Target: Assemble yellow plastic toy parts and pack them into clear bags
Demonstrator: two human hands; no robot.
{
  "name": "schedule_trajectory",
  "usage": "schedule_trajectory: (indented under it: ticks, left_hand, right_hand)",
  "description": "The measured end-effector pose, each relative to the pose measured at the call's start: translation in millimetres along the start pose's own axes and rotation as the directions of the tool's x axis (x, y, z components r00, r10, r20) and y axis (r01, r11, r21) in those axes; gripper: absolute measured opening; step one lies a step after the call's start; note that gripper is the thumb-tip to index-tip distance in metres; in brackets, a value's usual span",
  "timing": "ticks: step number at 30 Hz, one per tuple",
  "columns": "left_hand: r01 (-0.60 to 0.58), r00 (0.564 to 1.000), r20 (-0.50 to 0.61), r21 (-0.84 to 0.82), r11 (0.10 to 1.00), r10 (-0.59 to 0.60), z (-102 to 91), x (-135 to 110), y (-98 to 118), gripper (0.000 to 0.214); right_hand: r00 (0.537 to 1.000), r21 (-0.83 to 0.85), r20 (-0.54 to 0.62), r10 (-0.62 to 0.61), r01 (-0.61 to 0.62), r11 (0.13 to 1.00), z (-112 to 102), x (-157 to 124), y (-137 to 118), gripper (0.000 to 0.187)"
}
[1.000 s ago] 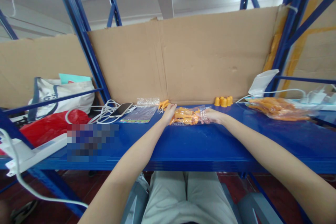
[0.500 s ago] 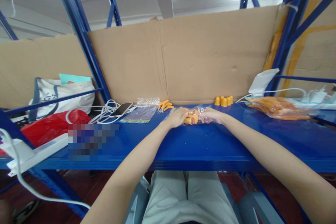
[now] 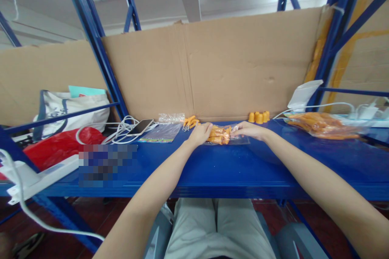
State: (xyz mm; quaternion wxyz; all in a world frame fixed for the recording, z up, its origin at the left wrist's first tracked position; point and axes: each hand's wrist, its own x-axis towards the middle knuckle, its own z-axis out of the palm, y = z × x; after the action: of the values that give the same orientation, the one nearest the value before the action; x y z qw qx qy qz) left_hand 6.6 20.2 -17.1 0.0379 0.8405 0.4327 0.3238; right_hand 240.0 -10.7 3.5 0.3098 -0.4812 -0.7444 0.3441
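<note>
A clear plastic bag (image 3: 221, 134) with several orange plastic pieces in it lies on the blue shelf top, between my two hands. At its left end, my left hand (image 3: 201, 132) is closed on the plastic, with its fingertips partly hidden. From the right, my right hand (image 3: 249, 130) pinches the bag's other end between thumb and fingers. Just beyond my left hand is a small pile of orange pieces with metal clips (image 3: 191, 122). Several orange caps (image 3: 259, 117) stand farther back on the right.
Another bag of orange pieces (image 3: 323, 124) lies at the right. On the left are a flat clear packet (image 3: 161, 132), a phone (image 3: 140, 127), coiled white cables (image 3: 120, 129), a red bag (image 3: 65, 145) and a white power strip (image 3: 50, 176). A cardboard panel (image 3: 237, 68) closes the back.
My left hand has shifted slightly left along the bag. The right hand's fingers have drawn into a pinch, and more of the bag now shows, lying flatter.
</note>
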Motion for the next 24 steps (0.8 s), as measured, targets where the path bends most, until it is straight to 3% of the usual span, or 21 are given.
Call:
schedule_trajectory:
  ticks: [5,9,12,15,18,21,24]
  left_hand:
    - [0.054,0.998,-0.041,-0.022,0.998,-0.055,-11.1,3.7,7.6,0.038]
    - [0.08,0.995,-0.047,-0.144,0.986,-0.087,-14.2,3.6,10.4,0.046]
    - [0.084,0.991,-0.097,-0.093,0.992,-0.093,-11.2,3.1,2.0,0.034]
    - [0.218,0.971,-0.09,-0.064,0.974,-0.224,-6.0,5.3,-7.8,0.025]
    - [0.402,0.91,-0.025,-0.186,0.896,-0.414,-2.6,8.6,-11.0,0.025]
    - [0.524,0.843,0.074,-0.335,0.783,-0.532,-1.4,10.3,-10.6,0.027]
    - [0.574,0.8,0.108,-0.425,0.7,-0.59,1.5,10.7,-14.7,0.027]
  right_hand:
    - [0.964,-0.244,-0.252,-0.082,0.019,0.97,-5.4,15.5,20.3,0.019]
    - [0.837,-0.45,-0.515,-0.186,-0.079,0.89,-6.5,22.2,29.2,0.01]
    - [0.759,-0.442,-0.637,-0.139,-0.211,0.872,-6.0,20.1,28.0,0.016]
    - [0.813,-0.284,-0.581,0.024,-0.23,0.931,-3.8,16.0,23.9,0.032]
    - [0.878,0.056,-0.411,0.244,-0.244,0.968,2.5,13.7,18.9,0.039]
    - [0.887,0.373,-0.236,0.396,-0.294,0.88,10.8,13.7,14.1,0.032]
    - [0.883,0.493,-0.189,0.429,-0.292,0.82,17.1,14.3,10.7,0.024]
